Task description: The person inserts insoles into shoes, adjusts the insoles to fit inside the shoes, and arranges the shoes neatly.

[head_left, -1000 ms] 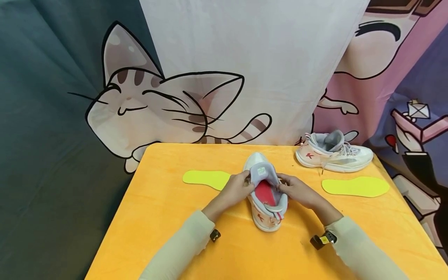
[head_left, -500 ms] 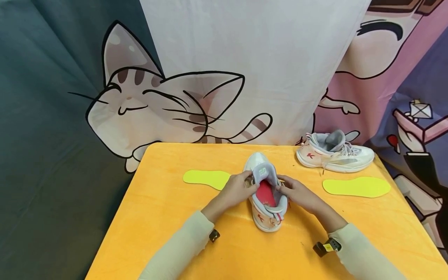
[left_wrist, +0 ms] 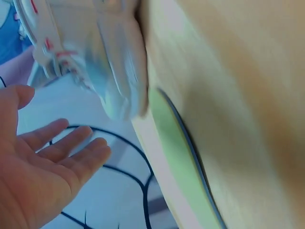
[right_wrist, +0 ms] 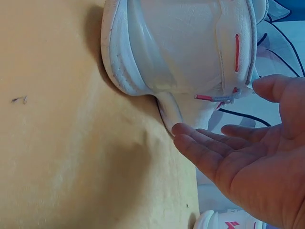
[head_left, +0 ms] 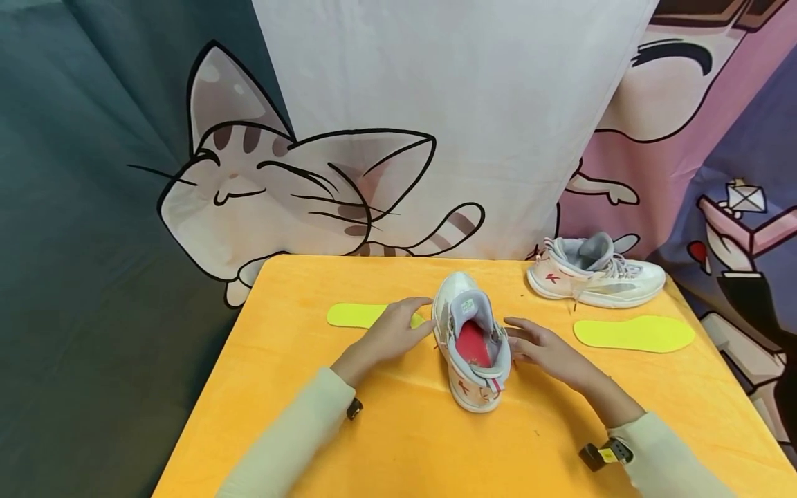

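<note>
A white sneaker (head_left: 457,285) stands upright on the table, its toe pointing away from me and its heel near. A red insole (head_left: 472,344) shows inside its opening, below the pulled-up grey tongue (head_left: 468,304). To its left is my left hand (head_left: 389,335), fingers loosely spread, over part of a yellow insole (head_left: 351,315). In the left wrist view a gap shows between that hand (left_wrist: 47,171) and the sneaker (left_wrist: 81,43). My right hand (head_left: 548,353) is at the shoe's right side with relaxed fingers. In the right wrist view its palm (right_wrist: 257,167) holds nothing.
A second white sneaker (head_left: 613,287) stands at the back right corner of the yellow-covered table (head_left: 411,443). In front of it lies another yellow insole (head_left: 634,333). A printed curtain (head_left: 386,83) hangs right behind the table's back edge.
Both hands have let go of the sneaker's opening and moved apart, the left hand to the left, the right hand slightly right and down. The sneaker has stayed in place.
</note>
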The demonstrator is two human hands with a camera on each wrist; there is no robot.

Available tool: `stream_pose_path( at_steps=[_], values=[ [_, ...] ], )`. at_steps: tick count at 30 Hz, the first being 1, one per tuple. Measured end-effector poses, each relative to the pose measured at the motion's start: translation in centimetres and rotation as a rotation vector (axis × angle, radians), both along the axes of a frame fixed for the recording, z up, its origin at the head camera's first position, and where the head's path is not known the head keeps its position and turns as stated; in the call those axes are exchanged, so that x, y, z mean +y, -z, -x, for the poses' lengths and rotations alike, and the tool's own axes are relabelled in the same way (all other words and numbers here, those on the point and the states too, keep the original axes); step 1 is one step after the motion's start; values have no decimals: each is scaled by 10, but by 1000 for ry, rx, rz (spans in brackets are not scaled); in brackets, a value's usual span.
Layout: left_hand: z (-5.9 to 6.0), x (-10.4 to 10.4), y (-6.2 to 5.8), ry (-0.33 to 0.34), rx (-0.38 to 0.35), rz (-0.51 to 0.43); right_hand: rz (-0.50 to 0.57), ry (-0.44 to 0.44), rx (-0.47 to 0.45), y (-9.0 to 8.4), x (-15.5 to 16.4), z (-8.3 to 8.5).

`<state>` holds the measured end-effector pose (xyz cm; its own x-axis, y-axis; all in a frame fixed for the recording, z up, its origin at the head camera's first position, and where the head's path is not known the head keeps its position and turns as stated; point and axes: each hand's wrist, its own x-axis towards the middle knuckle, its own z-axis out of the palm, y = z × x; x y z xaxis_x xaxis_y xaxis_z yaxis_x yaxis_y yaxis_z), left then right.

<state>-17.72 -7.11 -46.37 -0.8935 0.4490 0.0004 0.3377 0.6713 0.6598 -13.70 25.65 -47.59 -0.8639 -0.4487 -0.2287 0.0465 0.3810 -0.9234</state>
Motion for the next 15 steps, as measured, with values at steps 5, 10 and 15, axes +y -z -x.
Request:
stream_pose_path(
  at_steps=[5, 10, 15],
  values=[
    [14, -22, 1, 47, 31, 70, -81, -14, 80, 1, 4, -3],
    [30, -42, 5, 40, 9, 100, -148, -13, 155, 2, 7, -5],
    [45, -56, 10, 30, -20, 136, -169, -2, 189, 3, 8, -9]
  ],
)
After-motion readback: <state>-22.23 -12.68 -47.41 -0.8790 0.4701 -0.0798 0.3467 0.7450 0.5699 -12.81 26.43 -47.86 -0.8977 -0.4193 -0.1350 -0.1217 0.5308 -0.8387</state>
